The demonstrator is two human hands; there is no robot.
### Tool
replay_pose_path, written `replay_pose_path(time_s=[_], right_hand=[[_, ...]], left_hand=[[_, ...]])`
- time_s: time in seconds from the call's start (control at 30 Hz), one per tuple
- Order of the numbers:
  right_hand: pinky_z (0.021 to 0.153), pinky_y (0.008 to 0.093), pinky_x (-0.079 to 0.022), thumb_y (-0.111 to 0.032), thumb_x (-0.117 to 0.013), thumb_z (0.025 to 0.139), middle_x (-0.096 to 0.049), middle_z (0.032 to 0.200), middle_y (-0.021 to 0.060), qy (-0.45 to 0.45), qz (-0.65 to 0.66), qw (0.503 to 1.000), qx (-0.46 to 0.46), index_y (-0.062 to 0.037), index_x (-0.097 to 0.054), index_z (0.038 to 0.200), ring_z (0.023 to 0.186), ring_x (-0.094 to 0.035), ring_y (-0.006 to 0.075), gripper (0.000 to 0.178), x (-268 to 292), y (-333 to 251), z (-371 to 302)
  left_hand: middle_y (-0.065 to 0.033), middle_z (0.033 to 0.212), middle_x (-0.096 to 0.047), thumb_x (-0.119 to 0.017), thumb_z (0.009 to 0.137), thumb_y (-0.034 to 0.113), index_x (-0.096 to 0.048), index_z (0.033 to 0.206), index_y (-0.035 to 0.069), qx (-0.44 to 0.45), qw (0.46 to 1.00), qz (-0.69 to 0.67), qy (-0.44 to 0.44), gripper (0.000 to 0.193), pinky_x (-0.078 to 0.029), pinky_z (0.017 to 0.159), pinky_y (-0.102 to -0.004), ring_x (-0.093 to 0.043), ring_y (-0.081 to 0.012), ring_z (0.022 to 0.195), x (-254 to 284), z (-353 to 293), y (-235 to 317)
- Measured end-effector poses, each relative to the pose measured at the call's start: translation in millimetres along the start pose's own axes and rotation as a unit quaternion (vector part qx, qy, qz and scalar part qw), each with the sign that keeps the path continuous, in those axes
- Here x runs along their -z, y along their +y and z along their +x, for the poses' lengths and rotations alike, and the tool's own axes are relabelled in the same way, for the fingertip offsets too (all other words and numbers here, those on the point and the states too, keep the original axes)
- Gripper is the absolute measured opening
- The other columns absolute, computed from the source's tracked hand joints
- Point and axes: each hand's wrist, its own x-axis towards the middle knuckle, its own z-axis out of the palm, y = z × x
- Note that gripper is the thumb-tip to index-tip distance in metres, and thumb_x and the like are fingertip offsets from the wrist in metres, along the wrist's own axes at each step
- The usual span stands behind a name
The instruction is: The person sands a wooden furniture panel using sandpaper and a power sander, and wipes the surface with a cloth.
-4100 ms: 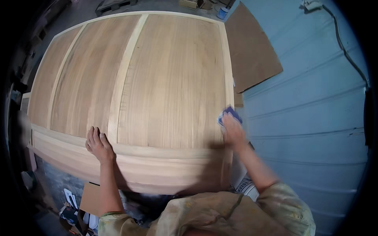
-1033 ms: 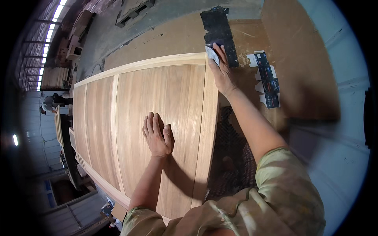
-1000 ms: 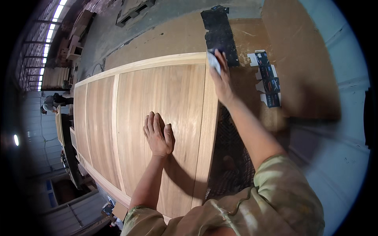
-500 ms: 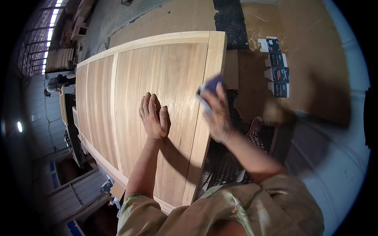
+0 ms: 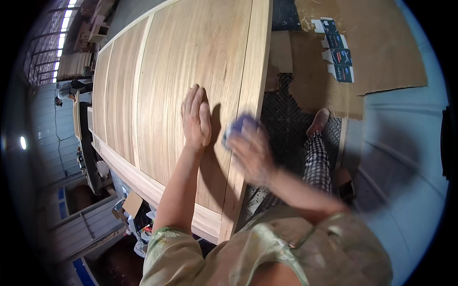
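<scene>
Left fisheye view from your head, facing down past your shirt front (image 5: 310, 238).
It takes in the wooden panel (image 5: 167, 71) lengthwise, with your left hand (image 5: 195, 121) and right hand (image 5: 250, 150) close by, near mid-picture, and a pale wall (image 5: 43, 119) farther off toward the left rim.

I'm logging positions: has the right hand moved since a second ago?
Yes: the right hand came nearer along the wooden panel, from its far right corner.
</scene>
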Motion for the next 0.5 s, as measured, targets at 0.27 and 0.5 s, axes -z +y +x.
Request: replay_pose_path(time_s=[0.27, 0.5], right_hand=[[0.121, 0.0366, -0.022, -0.019, -0.053, 0.096, -0.046, 0.148, 0.0064, -0.012, -0.133, 0.991, -0.009, -0.0087, -0.053, 0.137, 0.142, -0.035, 0.0246, 0.043, 38, 39, 67], [0.111, 0.0503, -0.032, -0.053, -0.061, 0.088, -0.049, 0.14, 0.014, -0.152, -0.056, 0.985, -0.059, -0.0019, -0.065, 0.121, 0.139, -0.031, 0.0378, 0.061, 22, -94, -88]], left_hand=[[-0.0192, 0.141, -0.051, -0.031, 0.105, 0.033, -0.056, 0.132, -0.003, -0.01, 0.999, -0.007, 0.042, 0.051, -0.031, 0.113, -0.0438, -0.042, -0.0364, 0.134, 2, -13, -2], [-0.0157, 0.139, -0.053, -0.034, 0.103, 0.036, -0.057, 0.13, 0.0, -0.013, 0.998, -0.009, 0.054, 0.05, -0.031, 0.112, -0.0457, -0.042, -0.036, 0.134, -3, -18, -8]])
